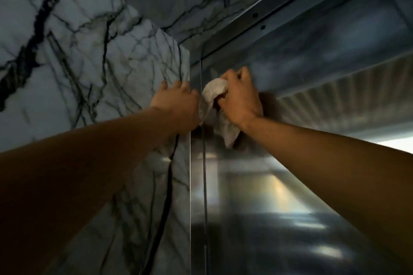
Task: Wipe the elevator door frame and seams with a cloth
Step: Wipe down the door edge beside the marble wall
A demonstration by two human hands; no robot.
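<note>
Overhead, both of the person's bare arms reach up toward the top corner of an elevator entrance. The right hand has its fingers curled round a crumpled white cloth and holds it against the brushed steel elevator door, high on the panel and just right of the vertical seam. One wad of the cloth bulges out to the left of the knuckles, touching or nearly touching the seam, and a loose tail hangs down below the wrist against the metal. The left hand lies on the edge of the marble wall panel, with its fingers bent over the surface and nothing held in them; its knuckle side sits just beside the narrow steel door frame strip that runs between the marble and the seam. The two hands are close together, with the seam between them.

The marble is white with dark branching veins, and it continues across the slab above the doorway. A steel header crosses diagonally above the door, with two small dark holes in it. To the right, a ribbed metal surface shows above a bright sliver of light. The door reflects blurred patches of light. No brand, label or writing can be read anywhere in the view, which is dim and slightly motion-blurred.
</note>
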